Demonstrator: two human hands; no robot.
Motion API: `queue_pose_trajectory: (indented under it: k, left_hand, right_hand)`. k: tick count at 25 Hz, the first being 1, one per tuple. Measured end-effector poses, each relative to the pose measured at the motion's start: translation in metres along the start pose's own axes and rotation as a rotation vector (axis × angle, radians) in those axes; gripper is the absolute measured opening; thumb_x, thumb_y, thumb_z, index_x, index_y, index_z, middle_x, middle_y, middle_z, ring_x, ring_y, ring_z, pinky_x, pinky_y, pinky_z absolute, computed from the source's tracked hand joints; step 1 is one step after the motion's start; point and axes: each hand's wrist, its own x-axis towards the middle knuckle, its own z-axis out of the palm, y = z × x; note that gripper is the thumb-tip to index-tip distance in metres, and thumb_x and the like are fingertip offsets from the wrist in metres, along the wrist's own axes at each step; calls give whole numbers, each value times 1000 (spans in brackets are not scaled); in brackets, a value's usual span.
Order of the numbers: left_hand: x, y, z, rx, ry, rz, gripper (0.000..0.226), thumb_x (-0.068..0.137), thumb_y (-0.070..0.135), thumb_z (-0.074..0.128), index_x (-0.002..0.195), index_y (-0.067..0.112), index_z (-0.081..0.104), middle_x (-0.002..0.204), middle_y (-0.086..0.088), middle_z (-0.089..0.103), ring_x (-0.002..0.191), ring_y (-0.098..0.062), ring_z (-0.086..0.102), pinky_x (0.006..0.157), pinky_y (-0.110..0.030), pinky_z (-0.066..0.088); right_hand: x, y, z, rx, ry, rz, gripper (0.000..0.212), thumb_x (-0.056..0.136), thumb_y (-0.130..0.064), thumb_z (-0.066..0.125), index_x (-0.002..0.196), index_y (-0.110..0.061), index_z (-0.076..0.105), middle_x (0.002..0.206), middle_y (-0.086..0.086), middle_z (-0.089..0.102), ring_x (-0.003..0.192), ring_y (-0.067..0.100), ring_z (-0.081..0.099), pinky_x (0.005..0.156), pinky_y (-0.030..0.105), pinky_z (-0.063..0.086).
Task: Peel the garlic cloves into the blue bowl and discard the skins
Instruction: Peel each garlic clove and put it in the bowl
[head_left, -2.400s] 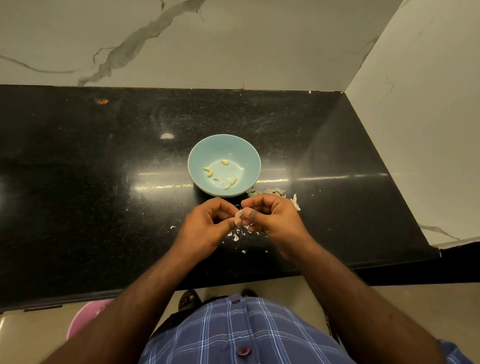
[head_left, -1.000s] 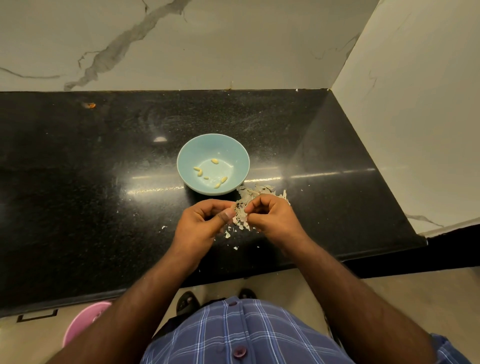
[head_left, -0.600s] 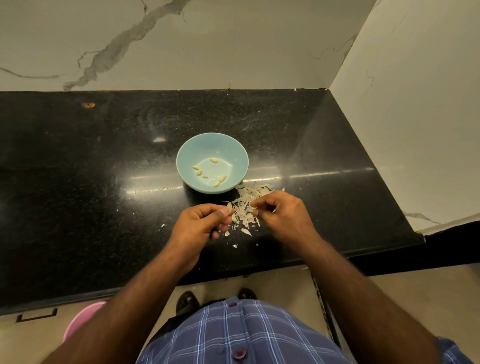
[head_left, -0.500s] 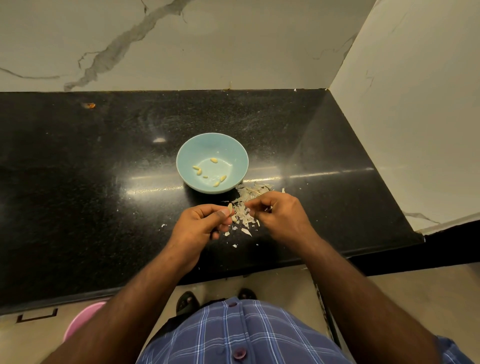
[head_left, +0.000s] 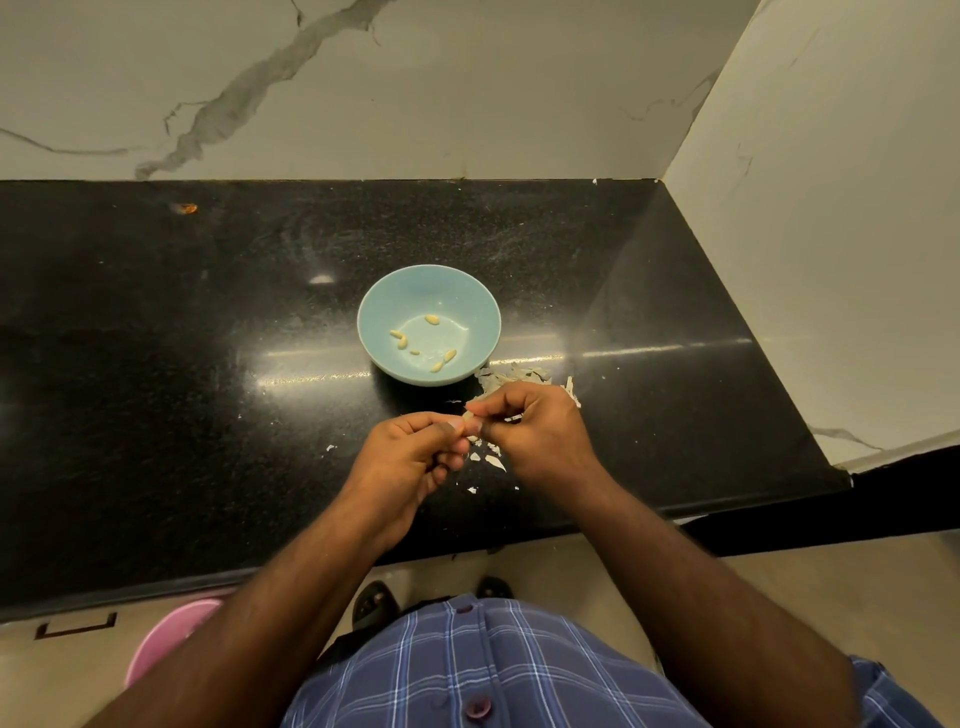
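Note:
A light blue bowl (head_left: 384, 306) sits on the black counter and holds several peeled yellowish cloves (head_left: 399, 339). Just in front of it my left hand (head_left: 410, 457) and my right hand (head_left: 535, 431) meet fingertip to fingertip, both pinching one small pale garlic clove (head_left: 469, 417). Most of the clove is hidden by the fingers. A pile of dry skins (head_left: 511, 376) lies right of the bowl, partly behind my right hand, and loose flakes (head_left: 488, 460) lie beneath the hands.
The black granite counter (head_left: 156, 364) ends at marble walls behind and on the right. A pink bin (head_left: 166, 631) stands on the floor below the counter's front edge at lower left. A small orange scrap (head_left: 186, 208) lies at the far left.
My right hand left the skin pile and came back to my left hand, so both now pinch the clove. The hands were apart half a second ago.

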Motion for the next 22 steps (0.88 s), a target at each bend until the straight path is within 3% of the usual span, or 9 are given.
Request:
queue_pose_trajectory:
  k: [4,9,12,15,19,22]
  left_hand:
    - [1,-1,-1,37,9,51,16,98,13,63,98,4,76,75,-4,67,67,-10,57,59,-20,44]
    - [2,1,0,274,65,199,15,99,17,65,95,10,77,71,3,70,63,-3,59,60,-19,45]
    - [3,4,0,361,73,248,12,97,18,66,96,16,78,76,2,74,70,-3,65,63,-15,48]
    - [5,4,-1,374,87,241,12,97,18,66,97,17,78,78,-2,75,71,-7,66,65,-18,50]
    - [6,4,0,350,101,238,11,97,16,67,97,17,78,78,1,76,70,-5,68,64,-18,50]
    - [6,4,-1,401,110,265,11,96,18,68,101,18,78,85,2,78,81,-9,72,72,-20,55]
  right_hand:
    - [1,-1,0,146,4,63,20,81,-2,82,82,-21,76,76,-11,74,76,0,70,71,16,54]
    - [5,-3,-4,319,-23,149,10,88,-3,75,96,-10,74,82,6,74,72,11,68,66,23,56]
    - [10,-3,-6,388,-73,238,14,90,3,70,102,-3,71,75,4,71,65,11,63,61,22,54]
    - [12,-1,-5,454,-86,266,20,88,10,68,104,-1,70,77,4,72,71,17,66,64,25,56]
    - [13,0,-5,327,-72,179,23,89,8,68,105,-8,70,84,5,74,78,16,70,72,30,59]
    - [14,-2,-4,197,-57,134,24,89,1,67,102,-20,69,86,5,73,76,14,69,76,35,59]
